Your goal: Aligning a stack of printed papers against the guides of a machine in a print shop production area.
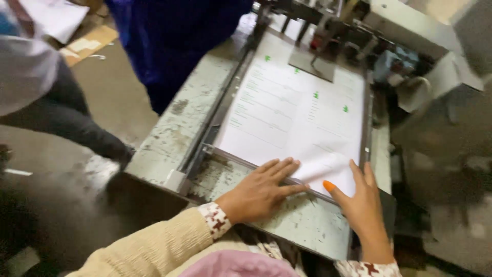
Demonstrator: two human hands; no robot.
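Pink cloth (238, 264) is bunching nearest us, below the grey metal feed table (179, 133). We are pressing our left hand (261, 190) flat, fingers spread, across the table's near rail onto the white paper stack (292, 118). Our right hand (361, 202) is lying open, gripping nothing, at the stack's near right corner. Small green marks (316, 95) are dotting the top sheet.

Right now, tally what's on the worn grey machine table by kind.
Bare hands resting at the near edge: 2, left hand and right hand.
White printed paper stack with small green marks: 1.
Dark grey metal plate lying on the stack's far end: 1.
Total: 4.
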